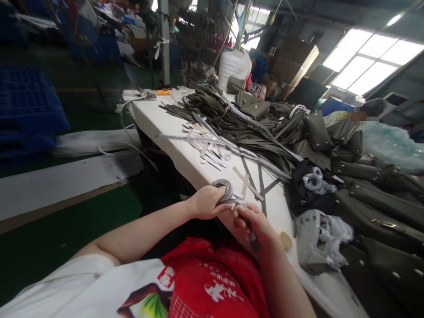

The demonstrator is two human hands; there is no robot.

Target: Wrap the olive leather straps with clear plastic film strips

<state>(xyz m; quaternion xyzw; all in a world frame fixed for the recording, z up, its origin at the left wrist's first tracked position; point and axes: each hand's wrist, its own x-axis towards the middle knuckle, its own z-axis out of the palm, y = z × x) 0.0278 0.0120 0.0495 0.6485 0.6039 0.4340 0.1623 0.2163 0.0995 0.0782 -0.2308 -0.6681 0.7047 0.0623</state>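
Note:
My left hand (206, 203) is closed around a coiled grey strip (226, 187), its loops standing up above the thumb. Close beside it, my right hand (252, 217) pinches a loose part of the same strip, which runs between the two hands. A dark, blurred end hangs below the right fingers; I cannot make out what it belongs to. Both hands are over the near edge of the white table (185, 161). Just beyond them lie crossed beige strips (245, 182) and dark flat strips (261, 179).
Paper scraps (208, 148) and a large bundle of dark straps (232, 117) cover the table's far part. Dark olive bags (374, 203), a plastic bag (323, 238) and a yellowish roll (285, 240) are at right. Blue pallets (29, 106) stand left. Another person sits far right.

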